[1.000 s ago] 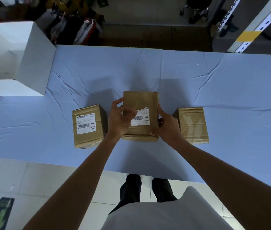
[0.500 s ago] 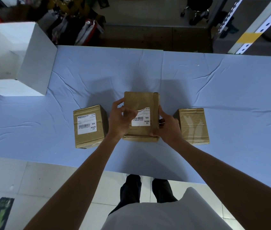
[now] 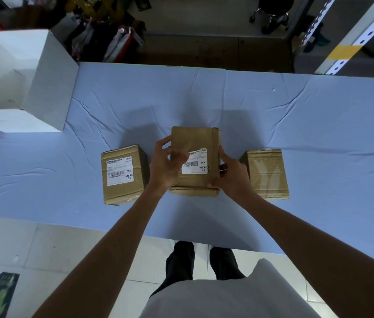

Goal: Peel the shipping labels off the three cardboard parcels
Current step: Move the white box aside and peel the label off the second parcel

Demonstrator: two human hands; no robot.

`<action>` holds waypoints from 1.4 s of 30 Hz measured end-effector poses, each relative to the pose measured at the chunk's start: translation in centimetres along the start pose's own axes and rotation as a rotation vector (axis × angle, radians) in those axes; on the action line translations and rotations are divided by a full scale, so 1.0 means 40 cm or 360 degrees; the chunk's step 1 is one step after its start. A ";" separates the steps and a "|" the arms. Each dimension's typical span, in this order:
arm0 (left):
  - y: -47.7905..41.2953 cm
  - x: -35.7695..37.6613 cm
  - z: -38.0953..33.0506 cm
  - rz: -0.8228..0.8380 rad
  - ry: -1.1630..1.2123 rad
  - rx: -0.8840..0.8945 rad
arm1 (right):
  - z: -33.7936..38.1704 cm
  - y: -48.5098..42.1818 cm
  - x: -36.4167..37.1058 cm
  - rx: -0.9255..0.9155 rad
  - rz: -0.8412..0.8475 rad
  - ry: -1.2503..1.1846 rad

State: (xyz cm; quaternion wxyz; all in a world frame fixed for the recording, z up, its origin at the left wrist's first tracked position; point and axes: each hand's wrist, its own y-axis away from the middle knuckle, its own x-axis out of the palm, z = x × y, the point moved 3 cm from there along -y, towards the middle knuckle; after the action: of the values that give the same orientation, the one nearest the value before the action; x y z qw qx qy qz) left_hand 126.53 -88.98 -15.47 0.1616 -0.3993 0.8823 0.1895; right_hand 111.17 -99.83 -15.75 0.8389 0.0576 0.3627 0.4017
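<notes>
1. The left hand (image 3: 166,167) pinches the label (image 3: 196,167) at its lifted corner.
2. The right hand (image 3: 233,177) clasps the middle parcel (image 3: 194,138) (stiff, probably light), just leftward of it.
3. Thin paper likely tears; grip the loose corner.

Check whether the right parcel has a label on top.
No: the right parcel shows a bare brown top, unlike the left parcel with its white label.

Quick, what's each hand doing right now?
Left hand: pinching the label at its lifted corner.
Right hand: gripping the middle parcel by its side.
</notes>
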 end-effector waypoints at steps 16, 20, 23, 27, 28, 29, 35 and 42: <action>0.008 0.001 -0.002 0.0008 0.0103 -0.0008 | 0.000 0.003 0.004 0.0036 0.0012 0.0019; 0.008 -0.002 -0.006 0.0019 0.0066 -0.0016 | 0.001 0.002 0.003 0.0032 0.0017 0.0014; 0.008 -0.003 -0.005 0.0004 0.0091 -0.0012 | 0.002 0.002 0.002 0.0032 0.0025 0.0011; 0.006 0.000 -0.004 -0.0006 0.0136 -0.0002 | 0.004 0.003 0.001 -0.0010 -0.0005 0.0024; 0.006 0.000 -0.004 -0.0007 0.0144 0.0001 | 0.005 0.003 0.001 -0.0014 -0.0003 0.0034; 0.006 0.001 -0.003 -0.0007 0.0153 0.0005 | 0.005 0.003 0.001 -0.0012 0.0003 0.0042; 0.006 0.001 0.000 -0.0005 0.0131 -0.0009 | 0.004 0.003 0.003 -0.0009 0.0015 0.0041; 0.008 0.005 -0.006 -0.0003 0.0176 0.0008 | 0.002 0.004 0.003 -0.0030 -0.0009 0.0024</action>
State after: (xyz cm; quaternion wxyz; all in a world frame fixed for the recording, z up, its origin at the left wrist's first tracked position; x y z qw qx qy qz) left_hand 126.13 -89.03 -15.28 0.1138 -0.4097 0.8900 0.1647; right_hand 111.18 -99.63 -15.69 0.8377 0.0457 0.3655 0.4031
